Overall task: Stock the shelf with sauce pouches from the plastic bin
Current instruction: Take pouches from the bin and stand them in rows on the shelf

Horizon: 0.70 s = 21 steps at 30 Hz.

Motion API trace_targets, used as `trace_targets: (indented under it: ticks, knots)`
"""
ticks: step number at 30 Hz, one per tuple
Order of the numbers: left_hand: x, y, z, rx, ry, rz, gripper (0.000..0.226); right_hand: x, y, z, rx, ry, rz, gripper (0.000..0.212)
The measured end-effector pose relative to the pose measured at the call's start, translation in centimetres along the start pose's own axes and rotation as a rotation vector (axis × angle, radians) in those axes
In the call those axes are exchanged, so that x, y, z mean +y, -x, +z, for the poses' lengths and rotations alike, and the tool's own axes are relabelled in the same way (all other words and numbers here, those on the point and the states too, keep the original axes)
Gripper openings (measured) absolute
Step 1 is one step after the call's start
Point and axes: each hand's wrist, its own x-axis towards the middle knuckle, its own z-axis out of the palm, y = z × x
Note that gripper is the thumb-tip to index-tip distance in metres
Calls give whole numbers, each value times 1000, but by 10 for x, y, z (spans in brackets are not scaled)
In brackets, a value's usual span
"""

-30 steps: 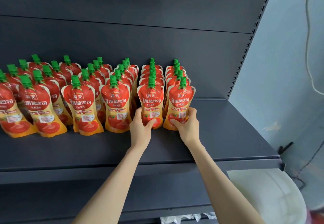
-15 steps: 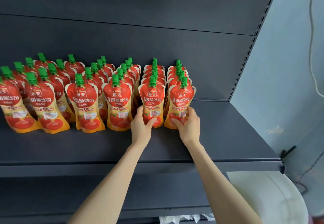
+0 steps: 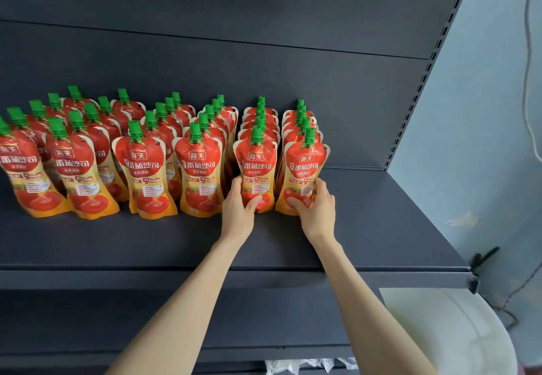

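left hand: it's curling round the lower part of the inner pouch, with the thumb lying across the printed front and the fingers going round its left edge.
right hand: it's gripping the end pouch low down in the same way. The thumb is pressing on the front and the fingers are wrapping round its right edge.
inner pouch: it's standing upright on the shelf at the head of the second row from the right, green cap pointing up.
end pouch: it's standing at the head of the rightmost row, just beside the inner pouch, with a narrow gap showing between the two.
other pouches: red and yellow with green caps, they're standing in rows running back toward the back panel and filling the left and middle of the shelf.
down below: a white rounded thing is sitting at the lower right, and whether it's the bin i cannot tell. crumpled clear plastic is poking in at the bottom edge.
wall: pale blue, with a thin cable hanging down it.
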Motion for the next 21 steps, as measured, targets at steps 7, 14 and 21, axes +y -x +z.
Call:
trace_targets:
  ticks: [7, 14, 21]
  knots:
    - [1, 3, -2, -25, 1, -13, 50, 3, 1, -1, -22, -50, 1, 60]
    - [3, 5, -5, -53, 18, -23, 50, 3, 2, -1, -36, -64, 1, 58]
    - [5, 5, -5, -49, -16, -21, 54, 1, 4, -1, -31, 16, 10, 65]
